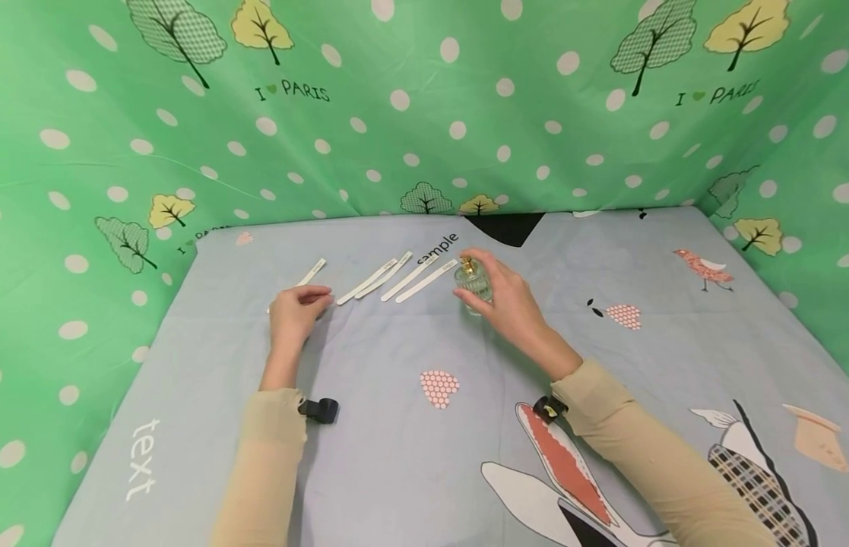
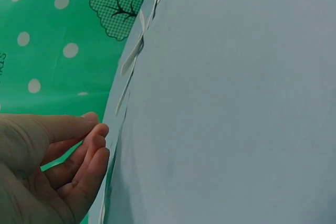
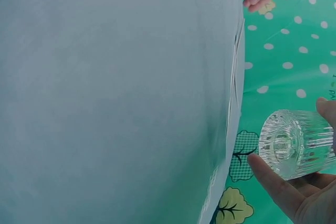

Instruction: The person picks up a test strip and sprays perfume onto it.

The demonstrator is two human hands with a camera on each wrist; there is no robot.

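My right hand (image 1: 516, 304) grips a clear glass perfume bottle (image 1: 473, 282) with a gold neck, one finger over its top. The right wrist view looks at the ribbed base of the bottle (image 3: 286, 142), lifted off the cloth. On the left, my left hand (image 1: 296, 311) is just over a white paper strip (image 1: 312, 270) that it partly covers. In the left wrist view the thumb and fingertips of the left hand (image 2: 68, 166) come together with nothing visible between them. Between the hands, several more white paper strips (image 1: 410, 278) lie slanted, small print at their upper ends.
A grey-blue printed cloth (image 1: 376, 456) covers the table. Green dotted fabric (image 1: 369, 99) hangs along the back and both sides. Each wrist carries a small black device on a strap, such as the left wrist device (image 1: 320, 411).
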